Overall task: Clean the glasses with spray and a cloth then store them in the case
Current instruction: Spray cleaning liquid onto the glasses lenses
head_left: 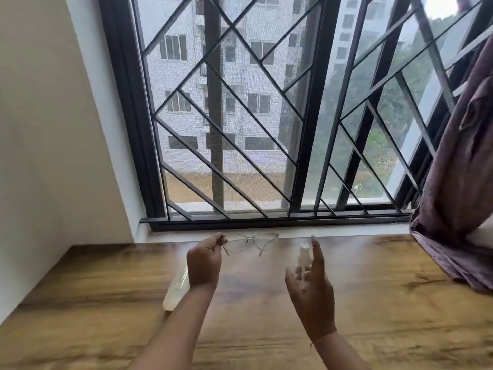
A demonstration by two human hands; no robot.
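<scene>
My left hand (204, 259) pinches the left temple of thin clear-framed glasses (250, 243) and holds them up above the wooden table (373, 303), lenses facing me. My right hand (310, 284) holds a small clear spray bottle (303, 259) upright, index finger raised beside its white nozzle, a short way right of the glasses. A pale, translucent elongated case (177, 288) lies on the table, partly hidden behind my left wrist. No cloth shows in this view.
A barred window with a dark frame (266, 221) runs along the table's far edge. A white wall (53, 156) closes the left side. A purple curtain (458, 209) hangs at the right and drapes onto the table's far right corner.
</scene>
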